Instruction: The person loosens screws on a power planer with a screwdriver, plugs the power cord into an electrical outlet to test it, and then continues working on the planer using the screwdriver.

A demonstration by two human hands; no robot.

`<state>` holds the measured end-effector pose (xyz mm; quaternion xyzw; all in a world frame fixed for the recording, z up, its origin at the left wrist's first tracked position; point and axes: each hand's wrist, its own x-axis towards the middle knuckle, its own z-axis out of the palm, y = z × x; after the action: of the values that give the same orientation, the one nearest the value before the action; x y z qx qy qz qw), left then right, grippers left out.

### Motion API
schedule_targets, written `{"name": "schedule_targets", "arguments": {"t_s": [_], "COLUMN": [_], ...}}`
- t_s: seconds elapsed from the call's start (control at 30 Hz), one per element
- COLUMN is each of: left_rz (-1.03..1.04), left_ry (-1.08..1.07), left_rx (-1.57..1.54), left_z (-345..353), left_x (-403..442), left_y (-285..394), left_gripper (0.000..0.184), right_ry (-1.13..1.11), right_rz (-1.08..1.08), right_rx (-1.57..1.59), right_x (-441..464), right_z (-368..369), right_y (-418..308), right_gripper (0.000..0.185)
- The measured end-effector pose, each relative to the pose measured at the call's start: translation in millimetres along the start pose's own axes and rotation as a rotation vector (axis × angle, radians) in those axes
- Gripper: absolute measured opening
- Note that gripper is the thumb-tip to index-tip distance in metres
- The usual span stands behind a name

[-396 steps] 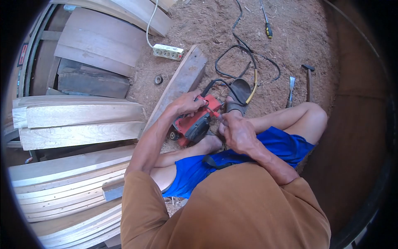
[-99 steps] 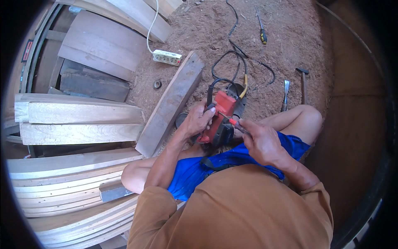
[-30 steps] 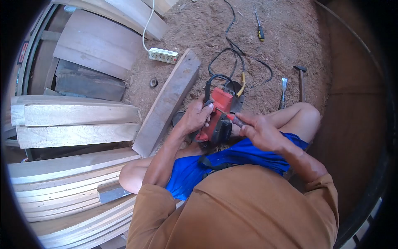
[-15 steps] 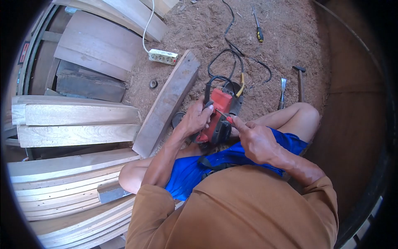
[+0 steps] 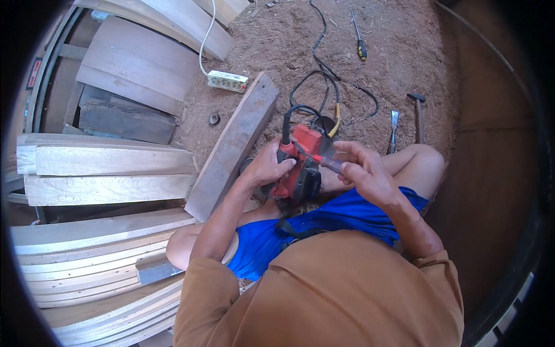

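A red and black corded power tool [image 5: 307, 139], which looks like an electric planer, rests tilted in my lap between my bent legs. My left hand [image 5: 267, 168] grips its handle end, with the thumb along the top. From the right, a screwdriver [image 5: 330, 165] with a red and translucent handle points at the tool's side. My right hand [image 5: 370, 176] holds the end of that handle between thumb and fingers, the grip loose. Whether the screwdriver's tip sits in a screw is too small to tell.
A thick wooden beam [image 5: 234, 144] lies left of the tool. Beyond are a white power strip [image 5: 227, 81] and a dark ring [image 5: 214, 118]. A yellow-black screwdriver [image 5: 362, 49], a chisel [image 5: 394, 130] and a hammer [image 5: 418, 115] lie on sawdust. Stacked boards [image 5: 110, 159] fill the left side.
My right hand has gone from a closed fist around the screwdriver to a looser hold, with the fingers lifted and more of the handle showing. My left thumb has shifted slightly down the tool.
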<state>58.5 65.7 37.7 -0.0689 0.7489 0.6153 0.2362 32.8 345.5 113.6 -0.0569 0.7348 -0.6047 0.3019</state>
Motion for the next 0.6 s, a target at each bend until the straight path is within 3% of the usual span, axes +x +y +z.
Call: {"name": "schedule_targets", "arguments": {"t_s": [0.03, 0.17, 0.27, 0.4, 0.6], "left_rz": [-0.056, -0.124, -0.099, -0.118, -0.165], "left_ry": [-0.015, -0.136, -0.206, -0.307, -0.406], "left_rx": [0.001, 0.069, 0.139, 0.197, 0.342], "left_z": [-1.1, 1.0, -0.9, -15.2, -6.1], "left_x": [2.4, 22.1, 37.8, 65.2, 122.7], "left_y": [1.6, 21.9, 41.8, 60.9, 30.9], "left_gripper": [0.048, 0.050, 0.048, 0.042, 0.044], "right_ry": [0.007, -0.022, 0.047, 0.089, 0.224], "right_rz": [0.126, 0.157, -0.122, -0.130, -0.096], "right_rx": [0.183, -0.124, -0.426, -0.379, -0.537], "right_x": [1.2, -2.4, -3.7, 2.2, 12.9], "right_z": [-1.4, -8.1, -18.2, -14.7, 8.2], "right_y": [-0.5, -15.9, -8.3, 18.4, 43.8], "right_gripper": [0.042, 0.028, 0.029, 0.031, 0.031]}}
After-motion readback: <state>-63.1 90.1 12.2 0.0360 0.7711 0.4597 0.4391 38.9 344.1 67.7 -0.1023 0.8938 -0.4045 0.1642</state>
